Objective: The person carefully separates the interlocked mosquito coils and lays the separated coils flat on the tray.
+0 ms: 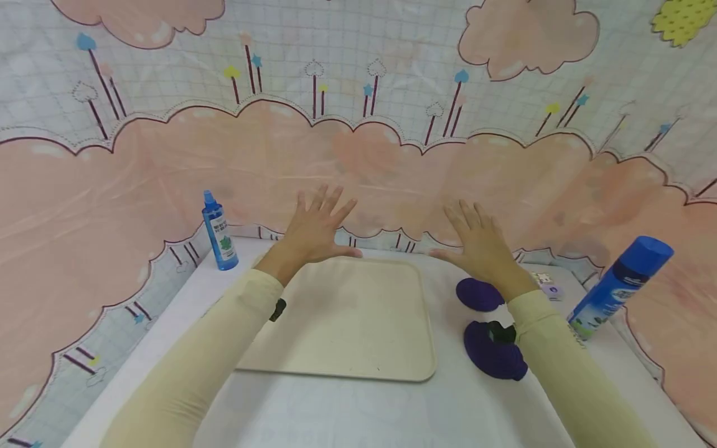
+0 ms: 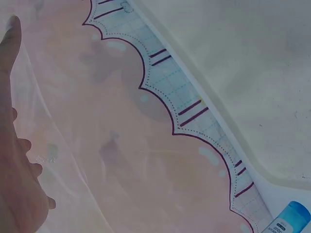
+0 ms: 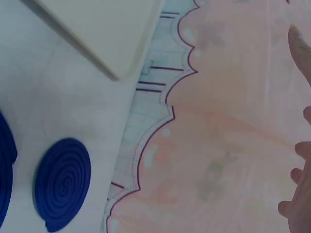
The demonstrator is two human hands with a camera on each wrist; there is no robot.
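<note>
Both hands are held up over the far side of a white table, palms away and fingers spread. The left hand overlaps the far left corner of a cream tray in the head view and holds nothing. Beyond the tray's right edge, the right hand is likewise bare. Below it lie a small dark blue spiral coil disc and a larger dark blue one, the latter with a dark green piece on it. Another dark green piece shows at the tray's left, partly behind the left sleeve.
A blue spray bottle stands at the back left. At the right is a blue aerosol can, with a small white and purple item behind the right wrist. A peach patterned curtain hangs along the table's far edge.
</note>
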